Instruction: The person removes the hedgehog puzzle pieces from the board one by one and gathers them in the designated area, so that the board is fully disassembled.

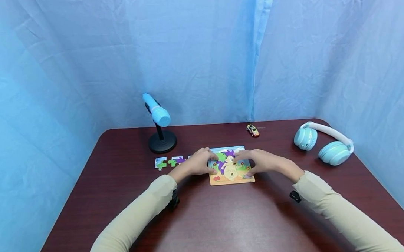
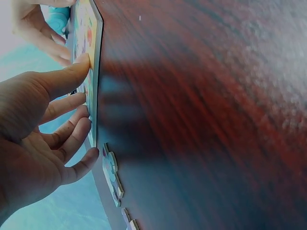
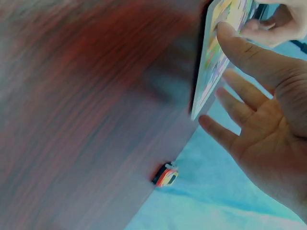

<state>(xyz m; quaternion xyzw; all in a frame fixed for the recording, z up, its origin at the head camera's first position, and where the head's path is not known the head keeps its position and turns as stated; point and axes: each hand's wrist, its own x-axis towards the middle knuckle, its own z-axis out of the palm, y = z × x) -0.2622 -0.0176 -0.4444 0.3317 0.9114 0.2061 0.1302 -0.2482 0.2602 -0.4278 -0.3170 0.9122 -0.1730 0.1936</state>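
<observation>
Glossy red-brown tabletop (image 1: 235, 221), bare at 6 o'clock. Puzzle board (image 1: 230, 171) mid-table; left hand (image 1: 200, 162) at its 9, right hand (image 1: 261, 161) at its 3, both spread wide, no firm grip visible. Risk (judged): uneven pushing could skew the board; a leftward slip could scatter loose pieces (image 1: 161, 162) at 9. Beyond: headphones (image 1: 334, 153) near 3, microphone (image 1: 159, 115) at 10, toy car (image 1: 252, 130) at 1, blue curtain (image 1: 199, 59) at 12.
</observation>
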